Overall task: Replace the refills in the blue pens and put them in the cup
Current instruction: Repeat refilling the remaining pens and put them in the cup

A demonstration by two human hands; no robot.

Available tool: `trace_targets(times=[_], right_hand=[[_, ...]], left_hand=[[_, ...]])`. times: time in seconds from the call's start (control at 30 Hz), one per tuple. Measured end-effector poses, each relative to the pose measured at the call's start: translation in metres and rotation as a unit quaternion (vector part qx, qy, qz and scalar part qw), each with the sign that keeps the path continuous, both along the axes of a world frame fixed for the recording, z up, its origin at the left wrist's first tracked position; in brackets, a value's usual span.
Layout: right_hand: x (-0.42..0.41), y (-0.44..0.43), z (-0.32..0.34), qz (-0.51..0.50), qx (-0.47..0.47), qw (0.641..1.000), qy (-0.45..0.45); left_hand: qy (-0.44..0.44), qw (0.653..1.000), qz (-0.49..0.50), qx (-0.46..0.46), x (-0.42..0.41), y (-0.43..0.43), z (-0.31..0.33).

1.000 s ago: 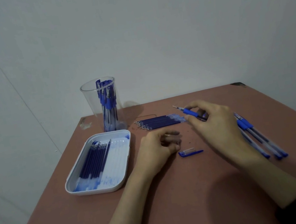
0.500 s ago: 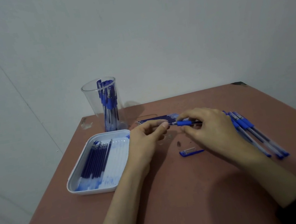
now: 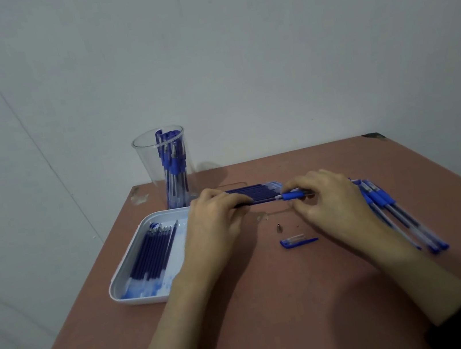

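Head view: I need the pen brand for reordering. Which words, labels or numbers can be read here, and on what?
No text can be read.
The loose blue-gripped pens, the clear plastic cup of pens and the white plastic tray show no legible print; any marking is too small or blurred.

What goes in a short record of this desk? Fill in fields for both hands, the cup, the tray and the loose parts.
left hand: pinches one end of a dark refill
right hand: holds the pen at its blue grip; the refill runs into it
cup: clear, upright, blue pens inside
tray: white, holds a row of refills
behind the hands: spare refills lying on the table
right of right hand: several pens lying together
loose parts: blue cap, small metal tip
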State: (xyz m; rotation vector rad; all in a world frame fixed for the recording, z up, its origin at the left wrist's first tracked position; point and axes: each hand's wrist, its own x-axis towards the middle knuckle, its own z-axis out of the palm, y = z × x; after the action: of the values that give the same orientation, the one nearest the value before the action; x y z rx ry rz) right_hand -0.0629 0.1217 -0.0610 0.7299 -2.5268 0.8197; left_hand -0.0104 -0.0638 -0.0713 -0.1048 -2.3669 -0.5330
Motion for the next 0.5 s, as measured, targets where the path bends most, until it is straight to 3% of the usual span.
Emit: trace_targets(times=[0.23,0.5], right_hand=[[-0.002,0.003,0.005,-0.077,-0.022,0.996,-0.040],[0.003,-0.001,0.004,-0.072,-0.036,0.996,-0.043]], left_hand=[[-0.094,0.991,0.090,-0.030,-0.004,-0.033,0.014],[-0.196,0.975,0.100,-0.031,-0.084,-0.012,0.027]])
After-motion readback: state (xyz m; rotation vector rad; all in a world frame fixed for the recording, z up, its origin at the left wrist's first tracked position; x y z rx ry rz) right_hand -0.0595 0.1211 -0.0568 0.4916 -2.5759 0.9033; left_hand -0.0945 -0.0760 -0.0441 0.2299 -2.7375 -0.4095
